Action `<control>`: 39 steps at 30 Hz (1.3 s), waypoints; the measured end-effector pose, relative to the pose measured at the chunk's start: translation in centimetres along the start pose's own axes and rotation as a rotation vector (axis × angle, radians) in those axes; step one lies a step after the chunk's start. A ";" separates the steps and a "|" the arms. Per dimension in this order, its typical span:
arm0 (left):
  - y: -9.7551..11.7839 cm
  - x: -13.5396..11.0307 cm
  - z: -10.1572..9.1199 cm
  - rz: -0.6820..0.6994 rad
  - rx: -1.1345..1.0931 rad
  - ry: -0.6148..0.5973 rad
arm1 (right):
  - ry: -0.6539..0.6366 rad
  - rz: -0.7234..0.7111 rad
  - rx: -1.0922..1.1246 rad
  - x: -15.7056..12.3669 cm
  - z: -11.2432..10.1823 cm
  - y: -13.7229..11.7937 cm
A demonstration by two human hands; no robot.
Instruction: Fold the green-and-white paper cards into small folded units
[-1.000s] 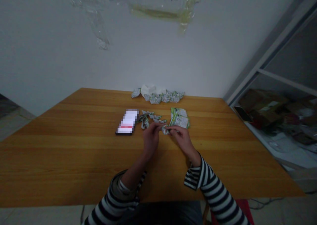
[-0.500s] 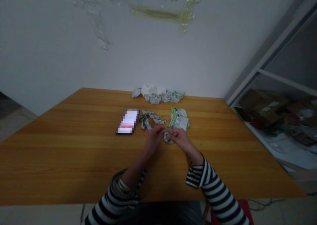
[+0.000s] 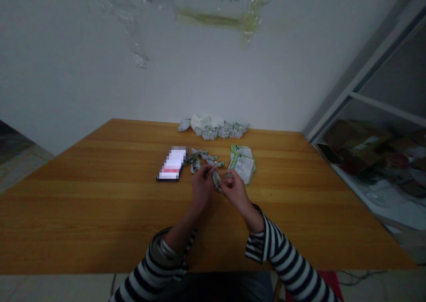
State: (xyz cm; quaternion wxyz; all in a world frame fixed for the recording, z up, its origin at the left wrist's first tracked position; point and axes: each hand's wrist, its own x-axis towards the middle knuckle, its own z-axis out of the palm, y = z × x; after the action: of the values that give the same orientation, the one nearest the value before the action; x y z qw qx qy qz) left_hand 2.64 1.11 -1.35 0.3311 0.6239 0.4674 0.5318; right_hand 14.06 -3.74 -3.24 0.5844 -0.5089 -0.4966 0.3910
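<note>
Between my two hands is a small folded piece of printed paper (image 3: 217, 181), white with dark and green print. My left hand (image 3: 201, 187) pinches its upper left side with closed fingers. From the right, the thumb and fingers of my right hand (image 3: 235, 190) grip its lower edge. Just beyond the left hand lie several folded paper strips (image 3: 195, 163) with the same print. A small stack of flat printed paper cards (image 3: 242, 166), green and white, rests past the right hand.
A phone (image 3: 171, 165) with a lit, blurred screen lies left of the folded strips. Along the wall at the back of the wooden table (image 3: 100, 195) sits a row of folded paper pieces (image 3: 219, 131). A shelf with boxes (image 3: 356, 138) stands at the right.
The folded paper has turned from facing up to a narrower, upright slant and shifted slightly left. My right hand has moved left with it, its fingers less bunched.
</note>
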 end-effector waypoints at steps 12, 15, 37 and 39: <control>0.2 -0.2 -0.1 0.045 0.061 0.094 | 0.013 0.161 0.289 -0.3 1.2 -0.5; -0.1 -0.2 0.0 0.020 0.027 0.100 | 0.047 0.187 0.322 0.0 0.7 -0.3; -0.3 0.3 0.1 -0.186 -0.090 -0.115 | 0.023 0.164 0.209 1.2 -1.5 0.6; -0.3 0.3 0.2 -0.188 -0.075 -0.178 | 0.050 0.157 0.166 1.3 -1.7 0.7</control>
State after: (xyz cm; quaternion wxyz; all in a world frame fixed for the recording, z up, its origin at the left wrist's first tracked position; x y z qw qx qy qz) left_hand 2.74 1.48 -1.58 0.4427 0.6092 0.4726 0.4577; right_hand 16.06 -2.77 -3.70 0.6043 -0.5056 -0.4064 0.4627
